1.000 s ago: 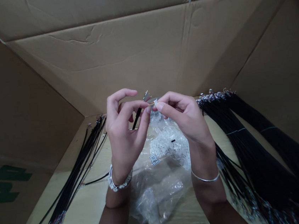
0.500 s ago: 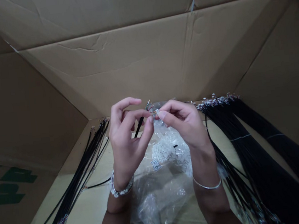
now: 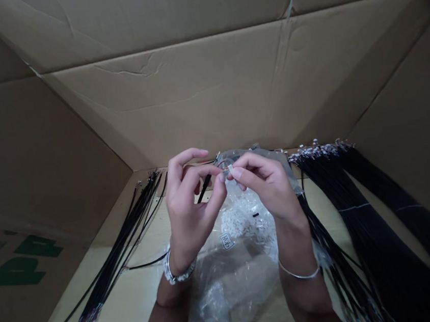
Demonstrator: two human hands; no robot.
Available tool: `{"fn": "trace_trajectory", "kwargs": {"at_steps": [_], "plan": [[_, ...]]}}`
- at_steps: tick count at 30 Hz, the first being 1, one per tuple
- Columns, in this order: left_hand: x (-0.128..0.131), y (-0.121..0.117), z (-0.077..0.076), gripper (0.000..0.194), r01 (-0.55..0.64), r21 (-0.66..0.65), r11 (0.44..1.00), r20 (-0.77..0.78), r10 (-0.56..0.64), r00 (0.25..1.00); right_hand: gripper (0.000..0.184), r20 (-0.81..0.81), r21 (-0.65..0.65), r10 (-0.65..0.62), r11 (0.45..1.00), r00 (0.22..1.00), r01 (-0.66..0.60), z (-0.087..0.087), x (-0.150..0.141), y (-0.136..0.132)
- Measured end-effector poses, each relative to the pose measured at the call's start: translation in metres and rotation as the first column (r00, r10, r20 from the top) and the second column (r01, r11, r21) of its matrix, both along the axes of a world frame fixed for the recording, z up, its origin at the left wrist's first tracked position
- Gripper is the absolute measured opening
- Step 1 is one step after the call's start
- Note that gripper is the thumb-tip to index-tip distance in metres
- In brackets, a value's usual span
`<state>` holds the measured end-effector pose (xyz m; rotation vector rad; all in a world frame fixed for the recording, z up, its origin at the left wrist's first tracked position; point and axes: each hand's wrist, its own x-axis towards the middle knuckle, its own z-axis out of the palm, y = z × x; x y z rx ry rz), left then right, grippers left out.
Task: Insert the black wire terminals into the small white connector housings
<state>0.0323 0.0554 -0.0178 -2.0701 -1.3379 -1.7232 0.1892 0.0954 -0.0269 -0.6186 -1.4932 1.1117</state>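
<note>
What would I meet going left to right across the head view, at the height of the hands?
Black cable bundle → left hand → small white connector → right hand → tied black bundle → farthest-right tied bundle.

Through the head camera I watch the left hand (image 3: 195, 211) pinch thin wires (image 3: 224, 169) of a black cable (image 3: 204, 189) between its fingers, while the right hand (image 3: 273, 188) grips a small white connector (image 3: 231, 169) at their ends. Below, mid-surface (image 3: 143, 286), I see a clear bag (image 3: 231, 282) with white pieces (image 3: 238, 217); black cable bundles (image 3: 122, 247) run along the left edge, thicker ones (image 3: 364, 227) toward the right.
</note>
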Motion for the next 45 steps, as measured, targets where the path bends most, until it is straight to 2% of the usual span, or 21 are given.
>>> {"fn": "trace_trajectory", "kwargs": {"at_steps": [9,15,23,26,35,41,45], "plan": [[0.000,-0.001,0.001,0.010,-0.015,-0.018,1.000,-0.022,0.014,1.000,0.021,-0.005,0.009,-0.002,1.000,1.000,0.002,-0.002,0.001,0.001],[-0.002,-0.001,0.001,0.007,-0.015,-0.029,0.999,-0.018,0.014,1.000,0.021,-0.115,-0.079,0.146,0.985,0.983,-0.155,-0.002,-0.002,0.005],[0.000,0.001,0.000,0.008,-0.007,-0.041,0.999,0.001,0.007,1.000,0.021,-0.197,-0.121,0.231,0.959,0.953,-0.257,-0.004,-0.003,0.011],[0.000,0.001,0.000,0.008,-0.007,-0.037,0.999,0.002,0.007,1.000,0.022,-0.162,-0.105,0.205,0.969,0.965,-0.223,-0.004,-0.002,0.011],[0.001,0.002,0.001,0.008,0.011,-0.038,0.999,-0.004,-0.011,1.000,0.021,0.006,0.014,0.001,1.000,1.000,-0.001,0.000,0.001,0.002],[0.000,0.001,0.000,0.005,0.015,-0.077,0.997,-0.018,-0.017,1.000,0.021,0.001,0.025,-0.040,0.999,0.999,0.040,0.001,0.001,0.001],[0.000,0.001,-0.001,0.006,0.032,-0.072,0.997,-0.013,-0.033,0.999,0.021,-0.020,0.009,-0.016,1.000,1.000,0.016,0.000,0.001,0.003]]}}
